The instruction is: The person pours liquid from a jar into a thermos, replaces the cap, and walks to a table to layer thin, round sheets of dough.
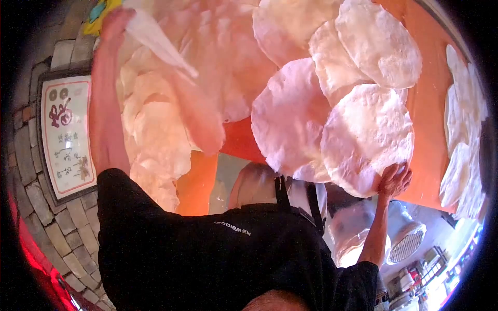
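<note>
My left hand (115, 23), blurred by motion at the upper left, is closed at the end of a thin pale flatbread (162, 44). This flatbread is smeared and seen nearly edge-on, slanting down to the right over overlapping flatbreads (155, 124). On the other side, my right hand (395, 180) lies with fingers stretched out on the lower right edge of a round, bumpy flatbread (369, 135). That one overlaps a pinkish-lit flatbread (290, 119) to its left. Another round flatbread (381, 44) lies farther up, partly over its neighbour.
An orange surface (428, 103) carries the flatbreads. More pale sheets (459, 140) hang at the far right. A framed sign (66, 136) stands against bricks (44, 199) at left. Below the surface's right side are a clear plastic-looking container (355, 228) and a round grille (407, 243).
</note>
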Available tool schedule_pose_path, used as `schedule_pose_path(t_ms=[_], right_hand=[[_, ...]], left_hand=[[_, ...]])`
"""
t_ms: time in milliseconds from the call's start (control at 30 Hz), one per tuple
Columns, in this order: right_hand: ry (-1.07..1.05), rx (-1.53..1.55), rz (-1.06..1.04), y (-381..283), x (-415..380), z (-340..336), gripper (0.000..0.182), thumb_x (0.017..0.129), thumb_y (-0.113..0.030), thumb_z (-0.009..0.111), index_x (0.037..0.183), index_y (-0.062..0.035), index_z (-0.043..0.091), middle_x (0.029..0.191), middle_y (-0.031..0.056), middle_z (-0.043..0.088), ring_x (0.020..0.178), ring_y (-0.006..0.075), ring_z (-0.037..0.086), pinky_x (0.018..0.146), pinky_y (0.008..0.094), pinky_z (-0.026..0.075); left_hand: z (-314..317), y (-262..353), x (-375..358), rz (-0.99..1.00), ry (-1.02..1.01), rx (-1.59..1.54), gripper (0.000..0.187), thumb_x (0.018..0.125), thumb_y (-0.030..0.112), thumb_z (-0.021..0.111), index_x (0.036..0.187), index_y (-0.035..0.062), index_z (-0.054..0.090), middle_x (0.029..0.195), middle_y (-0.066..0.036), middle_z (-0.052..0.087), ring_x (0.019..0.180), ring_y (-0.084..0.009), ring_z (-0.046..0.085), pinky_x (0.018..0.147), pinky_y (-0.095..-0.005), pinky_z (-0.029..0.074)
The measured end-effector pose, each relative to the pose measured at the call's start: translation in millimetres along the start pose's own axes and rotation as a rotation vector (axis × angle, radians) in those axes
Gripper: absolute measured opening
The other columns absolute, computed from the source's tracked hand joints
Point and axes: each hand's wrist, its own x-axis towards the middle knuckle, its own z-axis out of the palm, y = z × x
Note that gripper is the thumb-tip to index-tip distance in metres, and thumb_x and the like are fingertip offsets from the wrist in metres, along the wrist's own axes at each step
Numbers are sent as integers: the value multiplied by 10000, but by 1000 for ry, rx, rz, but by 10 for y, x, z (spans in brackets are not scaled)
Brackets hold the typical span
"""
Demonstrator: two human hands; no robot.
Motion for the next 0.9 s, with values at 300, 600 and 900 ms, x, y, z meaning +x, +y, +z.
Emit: schedule_pose_path(t_ms=[300, 600, 900], right_hand=[[-19, 28, 18, 56, 0, 3, 506, 948, -459, 485, 1301, -104, 559, 1265, 188, 545, 1196, 391, 488, 1000, 507, 369], [-75, 451, 134, -251, 162, -612, 452, 868, -331, 702, 1199, -37, 613, 1103, 187, 651, 984, 326, 630, 868, 408, 496], [-987, 2091, 922, -1859, 200, -607, 475, 1011, -332, 499, 1345, 2, 454, 1199, 154, 620, 1015, 275, 654, 855, 390, 562]], left_hand=[[1984, 1536, -1957, 592, -72, 585, 285, 847, 129, 677, 1124, 65, 665, 806, -91, 673, 788, -179, 631, 714, -342, 510], [3512, 692, -3483, 545, -807, 214, 372, 780, 2, 596, 1145, 52, 647, 902, -169, 679, 798, -355, 675, 687, -400, 552], [3419, 785, -3211, 311, -1023, 62, 243, 849, 114, 690, 1078, 32, 680, 890, -127, 704, 810, -194, 687, 737, -318, 539]])
